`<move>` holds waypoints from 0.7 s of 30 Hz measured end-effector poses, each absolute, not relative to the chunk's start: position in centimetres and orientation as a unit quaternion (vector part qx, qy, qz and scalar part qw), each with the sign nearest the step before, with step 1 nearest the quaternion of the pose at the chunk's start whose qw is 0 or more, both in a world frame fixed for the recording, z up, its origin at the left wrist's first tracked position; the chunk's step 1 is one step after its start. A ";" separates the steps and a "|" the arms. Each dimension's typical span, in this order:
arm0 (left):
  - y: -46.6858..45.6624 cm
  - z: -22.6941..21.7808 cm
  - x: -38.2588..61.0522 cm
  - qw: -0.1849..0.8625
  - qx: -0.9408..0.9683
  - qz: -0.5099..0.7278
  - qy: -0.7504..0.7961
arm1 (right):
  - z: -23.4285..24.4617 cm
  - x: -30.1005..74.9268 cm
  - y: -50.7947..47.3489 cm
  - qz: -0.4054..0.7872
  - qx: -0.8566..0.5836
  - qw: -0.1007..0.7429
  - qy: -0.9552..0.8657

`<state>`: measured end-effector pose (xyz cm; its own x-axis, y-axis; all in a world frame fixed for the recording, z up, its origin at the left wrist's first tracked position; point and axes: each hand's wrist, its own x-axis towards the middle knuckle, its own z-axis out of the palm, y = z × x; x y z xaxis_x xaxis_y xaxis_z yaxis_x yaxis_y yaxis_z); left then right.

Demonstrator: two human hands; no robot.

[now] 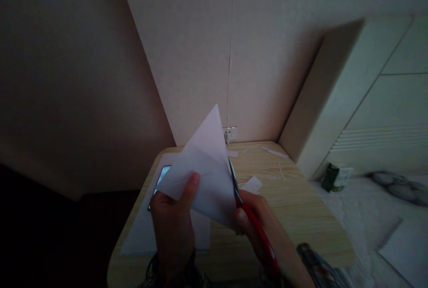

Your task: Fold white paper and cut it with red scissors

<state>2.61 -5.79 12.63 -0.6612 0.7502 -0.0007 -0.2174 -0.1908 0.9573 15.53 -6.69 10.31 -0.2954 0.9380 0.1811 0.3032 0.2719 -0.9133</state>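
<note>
pinched in left hand (175,223): paper (209,163). gripped in right hand (269,219): scissors (257,227), blades (234,182) along paper's edge. possible fault: crooked cut, from paper flexing.

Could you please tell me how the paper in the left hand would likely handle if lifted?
The paper would probably hold its shape, since it stands up without drooping above the left hand. It looks thin, so it should be light and might buckle if pushed.

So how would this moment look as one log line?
left hand: holds paper | right hand: holds scissors, blades at paper's edge | table: scraps, white sheet, partly hidden phone
</note>
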 end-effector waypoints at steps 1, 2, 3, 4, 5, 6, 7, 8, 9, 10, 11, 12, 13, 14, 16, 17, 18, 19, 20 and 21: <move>-5.8 12.7 2.6 0.332 0.241 0.728 0.549 | 10.3 15.5 -6.7 0.406 -0.448 0.392 -0.694; -5.8 12.8 2.6 0.331 0.239 0.726 0.554 | 10.2 15.5 -6.6 0.405 -0.449 0.393 -0.693; -5.8 12.8 2.6 0.329 0.239 0.724 0.558 | 10.2 15.5 -6.6 0.407 -0.449 0.392 -0.692; -5.8 12.7 2.6 0.327 0.239 0.725 0.558 | 10.1 15.6 -6.6 0.412 -0.446 0.390 -0.692; -5.7 12.6 2.5 0.325 0.241 0.728 0.553 | 10.0 15.6 -6.6 0.415 -0.442 0.391 -0.692; -5.7 12.5 2.5 0.326 0.244 0.732 0.547 | 10.0 15.6 -6.7 0.416 -0.440 0.395 -0.691; -5.7 12.4 2.5 0.326 0.245 0.737 0.539 | 10.0 15.6 -6.7 0.416 -0.438 0.400 -0.689; -5.7 12.3 2.5 0.327 0.246 0.740 0.534 | 10.1 15.6 -6.7 0.415 -0.436 0.404 -0.689; -5.7 12.2 2.5 0.326 0.247 0.742 0.531 | 10.1 15.6 -6.8 0.414 -0.436 0.409 -0.686; -5.7 12.2 2.6 0.324 0.247 0.742 0.531 | 10.2 15.6 -6.8 0.415 -0.437 0.411 -0.684; -5.7 12.3 2.6 0.324 0.247 0.742 0.533 | 10.3 15.6 -6.8 0.419 -0.437 0.411 -0.682; -5.8 12.4 2.7 0.324 0.246 0.742 0.533 | 10.4 15.6 -6.9 0.423 -0.436 0.409 -0.681; -5.8 12.4 2.7 0.327 0.244 0.742 0.532 | 10.4 15.6 -6.9 0.426 -0.435 0.409 -0.680; -5.8 12.4 2.7 0.332 0.244 0.741 0.530 | 10.4 15.6 -6.9 0.429 -0.434 0.411 -0.678; -5.8 12.3 2.7 0.335 0.242 0.741 0.529 | 10.2 15.6 -6.9 0.436 -0.432 0.410 -0.675; -5.8 12.2 2.7 0.334 0.242 0.742 0.528 | 10.1 15.6 -6.8 0.443 -0.430 0.406 -0.674; -5.7 12.0 2.6 0.334 0.244 0.743 0.526 | 9.9 15.7 -6.8 0.449 -0.431 0.401 -0.672; -5.7 11.9 2.6 0.334 0.244 0.746 0.521 | 9.8 15.7 -6.7 0.453 -0.433 0.397 -0.671; -5.7 11.9 2.6 0.333 0.244 0.750 0.516 | 9.8 15.7 -6.7 0.455 -0.433 0.394 -0.671; -5.7 11.9 2.6 0.336 0.242 0.752 0.513 | 9.7 15.7 -6.7 0.458 -0.431 0.393 -0.671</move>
